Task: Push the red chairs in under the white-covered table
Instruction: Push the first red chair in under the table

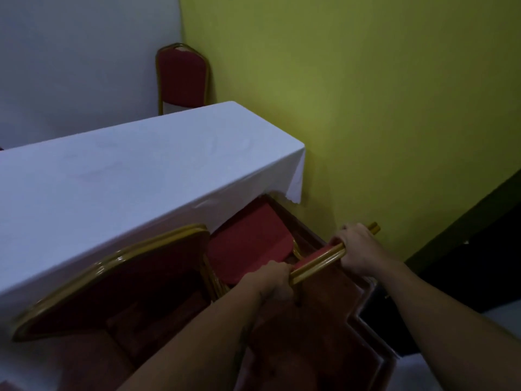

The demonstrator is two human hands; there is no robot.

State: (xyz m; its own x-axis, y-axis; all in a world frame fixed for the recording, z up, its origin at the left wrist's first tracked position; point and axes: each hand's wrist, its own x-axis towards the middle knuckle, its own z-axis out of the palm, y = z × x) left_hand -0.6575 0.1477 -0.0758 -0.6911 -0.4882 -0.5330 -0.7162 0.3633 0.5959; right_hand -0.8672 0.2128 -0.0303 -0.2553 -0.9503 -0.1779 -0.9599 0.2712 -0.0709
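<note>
Smooth matt white cloth over the table (112, 176), faintly creased. Glossy gold-painted metal tubing on the chair frame (318, 263), catching light along the top rail. Matt red fabric padding on the chair seat (248, 238). Flat, matt yellow-green paint on the wall (366, 108). Dull red patterned carpet (324, 334).

Counter (112, 176) cloth: plain white, no pattern. Chairs: red upholstery, gold-coloured metal frames, noted on the near chair (248, 244) and far chair (181, 77). Wall (366, 94): yellow-green. Carpet (324, 334): dark red.
</note>
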